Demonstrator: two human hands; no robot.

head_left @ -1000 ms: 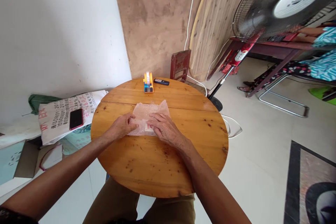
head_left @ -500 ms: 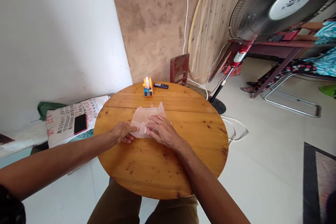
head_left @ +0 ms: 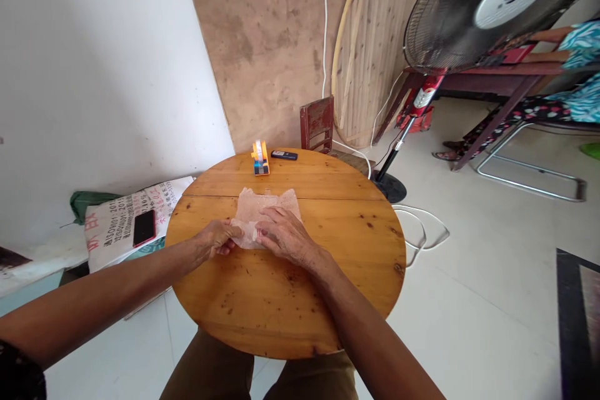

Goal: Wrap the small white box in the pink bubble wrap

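A translucent, textured sheet of bubble wrap (head_left: 248,201) lies on the round wooden table (head_left: 347,287) in front of me, its near edge folded over. My left hand (head_left: 219,237) is closed at its near left corner, pinching the wrap between thumb and fingers. Bent over the fold from the right is my right hand (head_left: 284,234), its fingers and thumb gripping the wrap near a small whitish part. What lies under these fingers is hidden. Beyond the wrap stands an orange and blue tape dispenser (head_left: 260,159) with a roll of clear tape.
Next to the dispenser lies a dark phone (head_left: 284,155). Another phone (head_left: 144,227) rests on a printed sack (head_left: 110,225) left of the table. A small red chair (head_left: 317,125) stands behind, a floor fan (head_left: 422,97) to the right. A person (head_left: 581,50) sits at a farther table.
The near part of the bubble wrap is now folded further over, and its far edge shows two raised corners. Both hands keep their places on it. The view has shifted slightly.
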